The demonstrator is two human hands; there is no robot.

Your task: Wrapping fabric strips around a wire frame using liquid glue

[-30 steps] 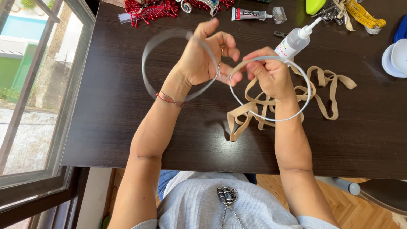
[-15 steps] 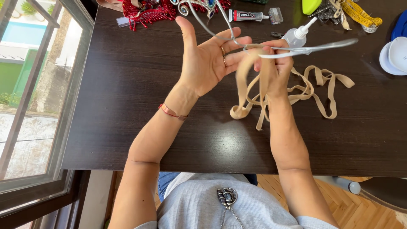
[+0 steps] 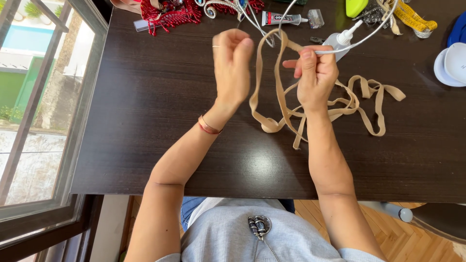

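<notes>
My right hand [image 3: 316, 73] is raised over the dark table [image 3: 145, 121], pinching a thin silver wire hoop [image 3: 369, 36] together with a long beige ribbon [image 3: 274, 77]. The ribbon loops over the wire between my hands. Its loose length lies in curls on the table to the right [image 3: 374, 102]. My left hand [image 3: 232, 63] is held up beside the loop with fingers curled into a fist. Its thumb is right next to the ribbon, and I cannot tell whether it touches it.
Along the far edge lie red beads [image 3: 170, 12], a glue tube [image 3: 284, 18], a white squeeze bottle [image 3: 340, 39], a yellow tape measure [image 3: 412, 17] and a white lid [image 3: 454, 60]. A window [image 3: 39, 97] is at the left. The table's near edge [image 3: 242, 191] is by my body.
My left hand let go of the wire hoop, opened flat, then curled shut beside the ribbon. My right hand lifted the hoop and ribbon and tilted the hoop away toward the far edge.
</notes>
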